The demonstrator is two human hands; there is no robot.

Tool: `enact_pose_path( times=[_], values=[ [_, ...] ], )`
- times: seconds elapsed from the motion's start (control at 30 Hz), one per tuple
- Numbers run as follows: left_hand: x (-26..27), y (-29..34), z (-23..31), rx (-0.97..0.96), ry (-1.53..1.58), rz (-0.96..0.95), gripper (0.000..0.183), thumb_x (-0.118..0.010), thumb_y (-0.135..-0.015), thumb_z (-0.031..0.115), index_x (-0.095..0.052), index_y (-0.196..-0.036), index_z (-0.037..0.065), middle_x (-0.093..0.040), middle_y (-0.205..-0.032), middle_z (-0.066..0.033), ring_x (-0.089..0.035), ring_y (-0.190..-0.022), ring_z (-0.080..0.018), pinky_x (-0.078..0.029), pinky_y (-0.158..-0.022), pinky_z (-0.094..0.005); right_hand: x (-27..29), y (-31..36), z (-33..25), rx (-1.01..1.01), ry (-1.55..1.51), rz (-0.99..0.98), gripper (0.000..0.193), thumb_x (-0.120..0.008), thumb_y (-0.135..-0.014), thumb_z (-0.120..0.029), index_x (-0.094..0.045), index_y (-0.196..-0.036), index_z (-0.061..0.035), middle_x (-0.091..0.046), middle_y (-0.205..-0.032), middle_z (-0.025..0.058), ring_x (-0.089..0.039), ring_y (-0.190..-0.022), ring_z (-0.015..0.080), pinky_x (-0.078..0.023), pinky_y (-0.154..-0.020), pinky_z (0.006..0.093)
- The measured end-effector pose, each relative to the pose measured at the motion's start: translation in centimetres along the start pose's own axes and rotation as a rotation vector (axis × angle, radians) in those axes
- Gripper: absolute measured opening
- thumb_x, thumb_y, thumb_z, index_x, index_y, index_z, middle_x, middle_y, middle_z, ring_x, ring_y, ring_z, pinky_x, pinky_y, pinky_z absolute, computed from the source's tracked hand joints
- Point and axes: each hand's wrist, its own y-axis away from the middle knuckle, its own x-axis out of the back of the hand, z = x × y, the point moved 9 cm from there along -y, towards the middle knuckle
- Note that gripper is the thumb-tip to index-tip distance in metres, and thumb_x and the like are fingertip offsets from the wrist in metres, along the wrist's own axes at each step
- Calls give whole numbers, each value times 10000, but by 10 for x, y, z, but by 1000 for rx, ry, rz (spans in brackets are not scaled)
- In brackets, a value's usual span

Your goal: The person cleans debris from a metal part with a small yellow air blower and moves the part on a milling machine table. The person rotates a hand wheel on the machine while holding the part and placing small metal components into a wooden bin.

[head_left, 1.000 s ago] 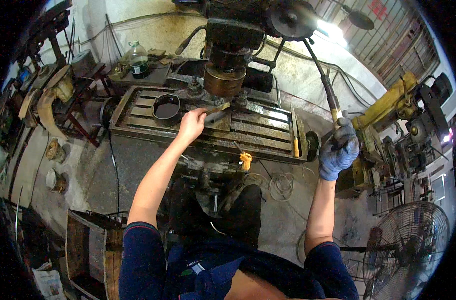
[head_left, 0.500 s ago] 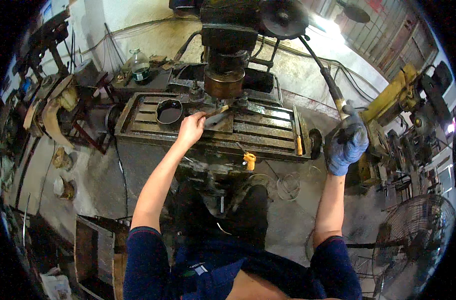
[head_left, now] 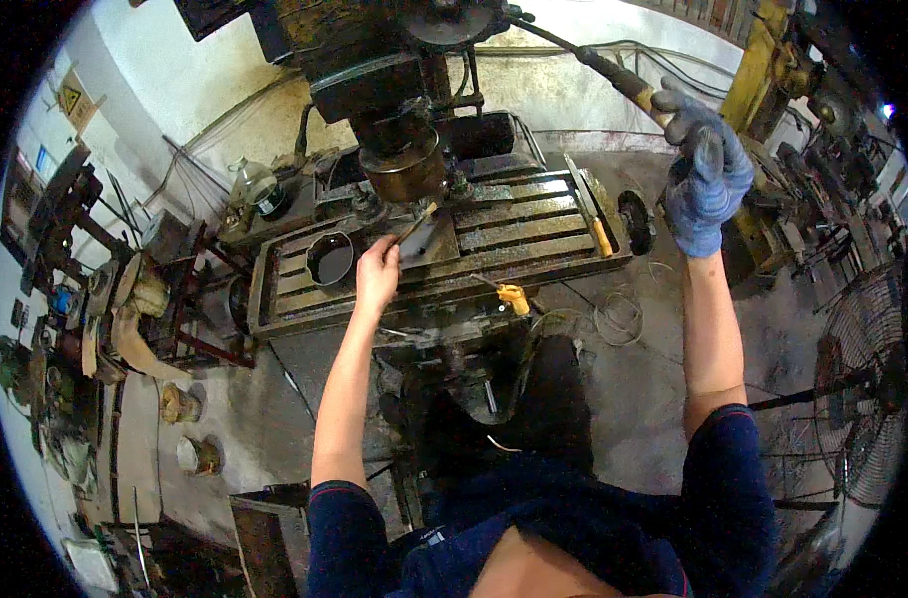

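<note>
My bare left hand [head_left: 377, 276] is closed round a thin brush [head_left: 414, 224] with a pale tip. That tip points up at the spindle [head_left: 402, 164] of a drilling machine, just above a plate on its slotted table [head_left: 523, 239]. Beside the hand, a dark round pot [head_left: 330, 261] of dark liquid stands on the table. My right hand [head_left: 708, 171], in a blue-grey glove, is raised at the right, fingers curled about the end of the machine's long lever [head_left: 618, 80]. Part of that grip is hidden by the glove.
A file with a yellow handle [head_left: 601, 237] lies along the table's right end. At the front edge hangs a yellow tool [head_left: 514, 298]. Coiled wire [head_left: 618, 317] lies on the floor. A large fan [head_left: 862, 389] stands at right; a clear bottle [head_left: 258, 187] is behind left.
The view has turned, so the machine now looks tilted. My right hand has risen with the lever's end. My left hand still holds the brush near the spindle.
</note>
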Motion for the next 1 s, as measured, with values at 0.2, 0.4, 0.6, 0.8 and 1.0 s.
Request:
enact_pose_path(
  times=[0.2,0.4,0.6,0.8,1.0],
  values=[
    [-13,-5,10,91,61,-32,251,-515,-863,132,-564,-1072,2,-593,-687,-106,-564,-517,-157,-441,-513,-310,-6,-27,-19,184,-60,-58,241,-574,-812,-200,-613,-852,34,-626,-838,129,-577,-837,223,-394,-931,421],
    [-22,-15,-2,149,122,-13,259,-500,-874,109,-549,-1102,-3,-593,-696,-115,-567,-523,-160,-442,-513,-314,28,-77,30,78,-221,33,261,-531,-819,-176,-591,-862,74,-604,-876,189,-581,-824,271,-412,-855,369],
    [-10,-14,-17,213,20,113,257,-493,-873,97,-547,-1103,-4,-621,-762,-134,-589,-551,-170,-455,-526,-317,-18,-133,-14,142,-130,-36,303,-548,-841,-266,-601,-837,32,-603,-691,87,-584,-655,146,-460,-644,255],
    [15,1,15,74,-14,73,237,-500,-842,70,-568,-1061,10,-626,-846,-163,-626,-701,-257,-472,-638,-342,-11,-102,-59,918,894,-119,218,-491,-816,-36,-584,-963,96,-597,-1006,226,-584,-924,342,-409,-922,398],
    [124,31,3,-107,-496,374,241,-499,-841,94,-562,-1061,16,-585,-959,-203,-587,-837,-361,-461,-711,-418,31,83,42,-273,500,-143,239,-667,-725,-97,-639,-950,-19,-629,-855,37,-570,-761,144,-470,-703,279]
  ],
)
